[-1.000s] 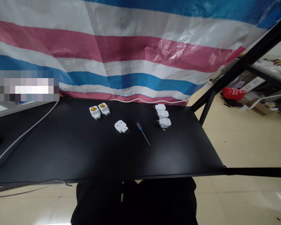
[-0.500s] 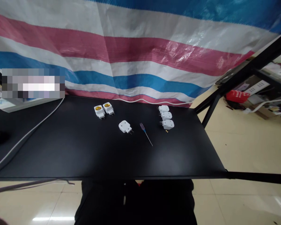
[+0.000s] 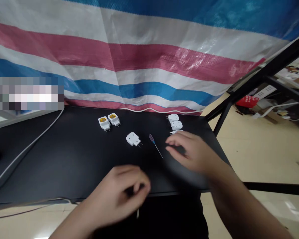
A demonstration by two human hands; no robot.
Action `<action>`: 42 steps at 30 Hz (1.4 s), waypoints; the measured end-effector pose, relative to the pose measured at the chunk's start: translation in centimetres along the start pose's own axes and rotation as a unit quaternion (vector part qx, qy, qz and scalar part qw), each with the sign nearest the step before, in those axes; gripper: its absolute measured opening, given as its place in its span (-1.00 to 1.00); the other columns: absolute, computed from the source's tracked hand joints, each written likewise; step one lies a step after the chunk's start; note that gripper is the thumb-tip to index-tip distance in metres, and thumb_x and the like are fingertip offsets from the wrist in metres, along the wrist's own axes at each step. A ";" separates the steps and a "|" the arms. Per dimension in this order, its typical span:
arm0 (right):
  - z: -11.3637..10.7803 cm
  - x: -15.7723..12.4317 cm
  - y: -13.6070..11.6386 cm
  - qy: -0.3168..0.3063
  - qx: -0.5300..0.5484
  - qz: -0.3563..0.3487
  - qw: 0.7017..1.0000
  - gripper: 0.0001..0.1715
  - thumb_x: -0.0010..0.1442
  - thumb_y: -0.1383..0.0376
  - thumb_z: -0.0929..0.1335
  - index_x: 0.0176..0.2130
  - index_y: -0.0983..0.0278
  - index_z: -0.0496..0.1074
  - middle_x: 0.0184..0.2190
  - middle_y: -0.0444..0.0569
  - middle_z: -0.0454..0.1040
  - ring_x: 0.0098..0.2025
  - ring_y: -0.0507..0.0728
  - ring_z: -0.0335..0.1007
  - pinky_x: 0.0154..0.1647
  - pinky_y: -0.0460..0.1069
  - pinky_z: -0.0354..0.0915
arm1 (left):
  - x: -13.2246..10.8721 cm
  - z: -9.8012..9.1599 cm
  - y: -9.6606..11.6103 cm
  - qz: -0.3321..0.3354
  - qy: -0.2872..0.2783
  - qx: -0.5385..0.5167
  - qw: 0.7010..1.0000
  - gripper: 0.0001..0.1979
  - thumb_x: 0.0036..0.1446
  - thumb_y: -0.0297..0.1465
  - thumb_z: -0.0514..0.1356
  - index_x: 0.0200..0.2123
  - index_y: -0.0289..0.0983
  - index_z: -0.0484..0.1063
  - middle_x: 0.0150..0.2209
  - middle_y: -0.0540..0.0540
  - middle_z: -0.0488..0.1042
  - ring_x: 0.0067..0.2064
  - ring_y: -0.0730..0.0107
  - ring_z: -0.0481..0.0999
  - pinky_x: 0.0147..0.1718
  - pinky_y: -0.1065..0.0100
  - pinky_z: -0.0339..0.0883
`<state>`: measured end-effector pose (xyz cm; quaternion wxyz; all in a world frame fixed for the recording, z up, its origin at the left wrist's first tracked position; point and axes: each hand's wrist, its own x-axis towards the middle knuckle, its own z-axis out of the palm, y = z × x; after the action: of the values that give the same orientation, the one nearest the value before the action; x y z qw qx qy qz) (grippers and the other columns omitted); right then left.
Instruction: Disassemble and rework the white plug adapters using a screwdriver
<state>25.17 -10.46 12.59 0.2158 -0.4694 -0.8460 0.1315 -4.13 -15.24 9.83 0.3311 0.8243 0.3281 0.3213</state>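
Note:
My left hand (image 3: pixel 127 191), slightly blurred, hovers over the table's near edge with fingers curled and thumb meeting the fingertips; I see nothing in it. To the right, my right hand (image 3: pixel 189 149) is half curled, thumb and forefinger apart with nothing between them. It partly covers the nearest white plug (image 3: pixel 178 131) of a row that includes a middle plug (image 3: pixel 176 125) and a far plug (image 3: pixel 173 118). Between my hands lies a screwdriver (image 3: pixel 152 139) with a dark purple handle. Left of it rests another white two-pin plug (image 3: pixel 133 138).
Two white plug-in pieces with yellow round centres, one (image 3: pixel 104 122) beside the other (image 3: pixel 114 118), lie farther back on the black table (image 3: pixel 72 159). A white cable (image 3: pixel 32 142) crosses the left side. Striped sheeting (image 3: pixel 139 56) hangs behind; a black frame (image 3: pixel 224 113) stands right.
Both my hands have come into view over the table's near side. The right one now hides part of the nearest plug and the small brass-coloured bits beside it. The view has shifted slightly.

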 end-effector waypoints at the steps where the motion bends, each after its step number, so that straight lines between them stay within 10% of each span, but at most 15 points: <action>1: 1.0 0.7 0.2 -0.023 0.007 0.011 1.000 -0.92 0.43 0.33 0.39 -0.12 0.25 0.53 -0.23 -0.06 0.55 -0.20 0.08 0.48 -0.13 0.00 0.37 | 1.7 0.3 -1.3 -0.004 -0.003 0.007 1.000 -0.87 0.41 -0.38 0.23 -0.20 -0.20 0.59 -0.39 0.00 0.52 -0.36 0.42 0.50 -0.32 0.34 0.42; 6: 6.5 5.2 1.3 -0.078 -0.022 0.110 0.991 -0.93 0.38 0.36 0.40 -0.18 0.25 0.53 -0.27 -0.03 0.51 -0.27 0.10 0.41 -0.26 0.01 0.17 | 9.6 0.0 -7.9 -0.024 0.097 0.086 0.991 -0.91 0.29 -0.44 0.24 -0.24 -0.23 0.58 -0.51 0.06 0.32 -0.43 0.41 0.37 -0.39 0.32 0.21; 11: 9.9 6.6 1.9 -0.040 0.005 0.112 0.993 -0.90 0.35 0.34 0.42 -0.11 0.24 0.54 -0.21 -0.05 0.50 -0.28 0.08 0.39 -0.23 0.00 0.19 | 11.5 -0.7 -13.2 -0.048 0.224 0.076 0.970 -0.92 0.30 -0.39 0.25 -0.24 -0.25 0.56 -0.56 0.11 0.16 -0.49 0.42 0.25 -0.42 0.32 0.14; 18: 10.7 5.6 3.0 -0.024 0.049 0.077 0.996 -0.91 0.36 0.35 0.41 -0.11 0.23 0.54 -0.28 -0.13 0.43 -0.36 0.02 0.29 -0.27 -0.02 0.17 | 10.1 -1.7 -14.7 0.039 0.079 0.043 0.995 -0.87 0.28 -0.32 0.35 -0.13 -0.21 0.60 -0.24 -0.07 0.56 -0.17 0.26 0.51 -0.10 0.19 0.35; 25: 11.0 5.3 4.3 -0.032 0.070 0.081 0.994 -0.90 0.34 0.37 0.42 -0.12 0.24 0.54 -0.34 -0.15 0.39 -0.36 0.03 0.27 -0.28 -0.03 0.14 | 10.1 -2.0 -14.2 0.019 -0.073 0.054 0.996 -0.57 0.14 -0.22 0.47 0.07 -0.13 0.58 0.07 -0.14 0.55 0.13 0.07 0.48 0.17 0.06 0.36; 36: 10.7 5.3 4.5 -0.068 0.076 0.101 0.990 -0.80 0.30 0.39 0.43 -0.06 0.25 0.54 -0.25 -0.10 0.44 -0.30 0.05 0.33 -0.20 -0.01 0.21 | 9.6 -3.0 -14.4 -0.053 -0.155 0.043 0.985 -0.24 -0.09 -0.25 0.60 0.22 -0.02 0.54 0.23 -0.14 0.48 0.28 -0.06 0.38 0.30 -0.07 0.30; 42: 10.8 5.4 4.5 -0.064 0.072 0.117 0.988 -0.74 0.30 0.40 0.43 0.00 0.24 0.52 -0.19 -0.08 0.44 -0.27 0.05 0.35 -0.15 0.00 0.26 | 9.9 -2.6 -14.7 -0.066 -0.164 0.044 0.983 -0.43 -0.03 -0.35 0.54 0.10 -0.07 0.62 0.11 -0.13 0.56 0.17 0.01 0.49 0.17 0.04 0.41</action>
<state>20.68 -3.70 2.55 0.1778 -0.5391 -0.7855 0.2465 -5.19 1.43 3.33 0.3642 0.8561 0.3372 0.1441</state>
